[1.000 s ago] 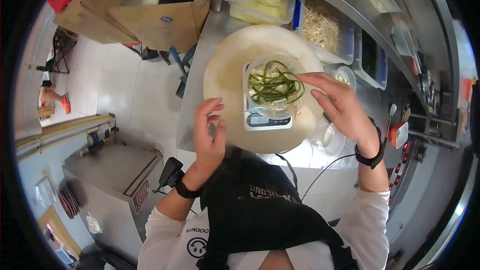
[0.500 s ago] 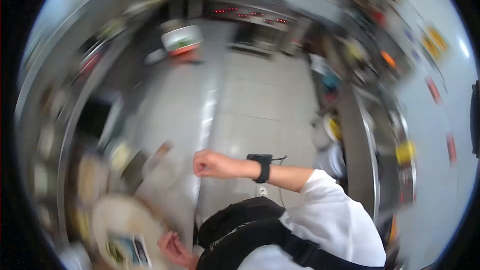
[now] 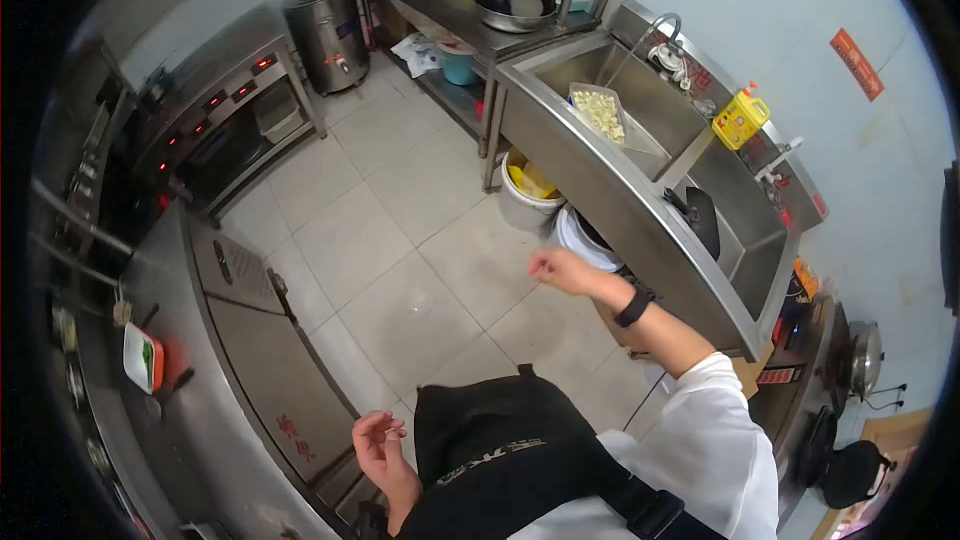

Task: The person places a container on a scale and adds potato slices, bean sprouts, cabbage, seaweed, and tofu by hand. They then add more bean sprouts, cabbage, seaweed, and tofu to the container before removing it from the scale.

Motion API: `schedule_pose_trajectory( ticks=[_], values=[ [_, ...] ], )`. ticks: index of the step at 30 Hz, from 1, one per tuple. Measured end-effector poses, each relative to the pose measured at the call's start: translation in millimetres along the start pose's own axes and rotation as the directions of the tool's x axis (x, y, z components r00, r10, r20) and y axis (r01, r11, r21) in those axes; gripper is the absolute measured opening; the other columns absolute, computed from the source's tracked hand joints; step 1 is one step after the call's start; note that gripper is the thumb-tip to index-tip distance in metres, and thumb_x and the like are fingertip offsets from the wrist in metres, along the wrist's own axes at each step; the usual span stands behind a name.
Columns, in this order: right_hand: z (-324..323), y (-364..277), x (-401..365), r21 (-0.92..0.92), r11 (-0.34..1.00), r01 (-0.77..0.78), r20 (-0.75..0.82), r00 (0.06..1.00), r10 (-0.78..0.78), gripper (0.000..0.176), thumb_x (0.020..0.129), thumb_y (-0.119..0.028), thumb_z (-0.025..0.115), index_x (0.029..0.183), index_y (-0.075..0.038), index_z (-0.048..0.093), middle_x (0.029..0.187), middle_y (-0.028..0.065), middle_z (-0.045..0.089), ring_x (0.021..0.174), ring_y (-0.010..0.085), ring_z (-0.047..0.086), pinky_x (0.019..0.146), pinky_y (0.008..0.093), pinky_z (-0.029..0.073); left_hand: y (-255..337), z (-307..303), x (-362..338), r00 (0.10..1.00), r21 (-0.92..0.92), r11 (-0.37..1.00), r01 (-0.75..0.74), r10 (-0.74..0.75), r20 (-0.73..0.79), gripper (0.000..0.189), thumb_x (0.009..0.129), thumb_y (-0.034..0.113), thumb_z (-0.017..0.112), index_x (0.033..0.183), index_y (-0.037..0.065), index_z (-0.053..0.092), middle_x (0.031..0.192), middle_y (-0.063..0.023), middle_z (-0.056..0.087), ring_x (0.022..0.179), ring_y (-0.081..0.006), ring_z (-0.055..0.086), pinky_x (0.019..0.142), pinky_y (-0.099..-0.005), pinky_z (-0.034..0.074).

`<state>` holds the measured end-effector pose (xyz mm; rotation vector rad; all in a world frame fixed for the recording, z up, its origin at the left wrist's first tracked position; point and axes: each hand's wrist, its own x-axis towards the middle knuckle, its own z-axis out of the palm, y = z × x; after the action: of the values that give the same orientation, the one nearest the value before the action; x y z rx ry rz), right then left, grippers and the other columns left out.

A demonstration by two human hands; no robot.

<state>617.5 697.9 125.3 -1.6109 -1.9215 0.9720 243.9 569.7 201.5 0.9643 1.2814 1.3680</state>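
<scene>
Head view: I judge a carry is in hand. My right hand [image 3: 553,267] is pinched shut, its contents too small to tell, just before the sink [image 3: 600,180] and over the white bucket [image 3: 582,238]. My left hand [image 3: 378,440] hangs loosely curled and empty, well away from the sink. The next move calls for a steady reach.

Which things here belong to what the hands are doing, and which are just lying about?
In play: right hand, closed; sink beside it; white tub underneath; left hand, loosely open.
Lying about: yellow bottle, tray of chopped food, steel pot, bowls.
</scene>
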Motion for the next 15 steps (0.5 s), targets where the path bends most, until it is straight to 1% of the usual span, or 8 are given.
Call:
schedule_pose_trajectory(
  ticks=[3, 4, 5, 8, 10, 11, 14, 15],
  values=[
    [-67, 40, 22, -0.159, 0.984, -0.084, -0.157, 0.986, 0.059, 0.011, 0.076, -0.010, 0.062, 0.083, -0.002, 0.060, 0.078, 0.0139, 0.060, 0.074, 0.0265, 0.059, 0.066, 0.0353, 0.047, -8, 33, 67, 0.996, 0.008, 0.996, 0.091, -0.091, 0.016, 0.020, 0.085, 0.006, 0.052, 0.105, 0.003, 0.050, 0.100, -0.0063, 0.052, 0.083, -0.0131, 0.051, 0.071, -0.0255, 0.042],
    [-90, 44, 30, -0.097, 0.980, -0.175, -0.156, 0.975, 0.159, 0.010, 0.076, -0.010, 0.062, 0.081, -0.002, 0.061, 0.078, 0.0149, 0.060, 0.074, 0.0273, 0.059, 0.066, 0.0356, 0.047, -13, 42, 90, 0.991, -0.021, 0.991, 0.134, -0.134, 0.021, 0.019, 0.086, 0.006, 0.051, 0.105, 0.003, 0.050, 0.100, -0.0060, 0.052, 0.084, -0.0132, 0.051, 0.071, -0.0252, 0.041],
    [-107, 59, 36, -0.166, 0.967, -0.195, -0.183, 0.969, 0.164, 0.010, 0.075, -0.010, 0.063, 0.081, -0.002, 0.062, 0.079, 0.0155, 0.061, 0.075, 0.0278, 0.060, 0.067, 0.0358, 0.047, -16, 52, 116, 0.987, -0.010, 0.988, 0.154, -0.154, 0.047, 0.018, 0.087, 0.006, 0.051, 0.105, 0.003, 0.050, 0.101, -0.0059, 0.053, 0.085, -0.0129, 0.051, 0.072, -0.0247, 0.040],
    [-175, 84, 54, -0.101, 0.902, -0.420, -0.090, 0.907, 0.412, 0.017, 0.078, -0.017, 0.064, 0.084, -0.001, 0.062, 0.085, 0.0135, 0.064, 0.078, 0.0256, 0.061, 0.070, 0.0339, 0.047, -16, 93, 200, 0.974, 0.040, 0.979, 0.202, -0.205, 0.096, 0.017, 0.085, 0.007, 0.053, 0.102, 0.004, 0.052, 0.101, -0.0070, 0.055, 0.085, -0.0127, 0.053, 0.074, -0.0261, 0.042],
    [-239, 110, 62, -0.278, 0.843, -0.461, -0.038, 0.882, 0.470, 0.025, 0.080, -0.025, 0.062, 0.090, -0.002, 0.064, 0.087, 0.0133, 0.066, 0.080, 0.0246, 0.062, 0.072, 0.0363, 0.048, -8, 128, 251, 0.963, 0.052, 0.978, 0.201, -0.207, 0.172, 0.016, 0.086, 0.007, 0.050, 0.102, 0.004, 0.052, 0.101, -0.0058, 0.056, 0.086, -0.0120, 0.053, 0.075, -0.0262, 0.042],
    [-275, 123, 67, -0.364, 0.787, -0.498, -0.029, 0.851, 0.525, 0.022, 0.081, -0.021, 0.061, 0.092, -0.002, 0.063, 0.087, 0.0110, 0.066, 0.082, 0.0209, 0.062, 0.074, 0.0329, 0.048, -1, 146, 273, 0.951, 0.080, 0.980, 0.183, -0.197, 0.237, 0.016, 0.087, 0.006, 0.050, 0.102, 0.004, 0.052, 0.100, -0.0054, 0.056, 0.086, -0.0117, 0.053, 0.075, -0.0259, 0.042],
    [-385, 149, 74, -0.423, 0.663, -0.618, -0.226, 0.780, 0.583, 0.022, 0.081, -0.023, 0.061, 0.091, -0.004, 0.064, 0.084, 0.0100, 0.067, 0.078, 0.0217, 0.063, 0.070, 0.0336, 0.049, 9, 202, 324, 0.913, 0.131, 0.980, 0.151, -0.189, 0.360, 0.016, 0.087, 0.004, 0.048, 0.103, 0.004, 0.051, 0.100, -0.0053, 0.056, 0.086, -0.0111, 0.054, 0.074, -0.0249, 0.041],
    [-416, 162, 80, -0.469, 0.538, -0.700, -0.357, 0.708, 0.609, 0.021, 0.080, -0.024, 0.060, 0.088, -0.005, 0.065, 0.083, 0.0099, 0.067, 0.077, 0.0222, 0.063, 0.068, 0.0336, 0.049, 8, 221, 338, 0.897, 0.145, 0.977, 0.157, -0.203, 0.394, 0.017, 0.087, 0.004, 0.048, 0.103, 0.005, 0.051, 0.100, -0.0053, 0.056, 0.085, -0.0110, 0.054, 0.074, -0.0246, 0.041]
  ],
)
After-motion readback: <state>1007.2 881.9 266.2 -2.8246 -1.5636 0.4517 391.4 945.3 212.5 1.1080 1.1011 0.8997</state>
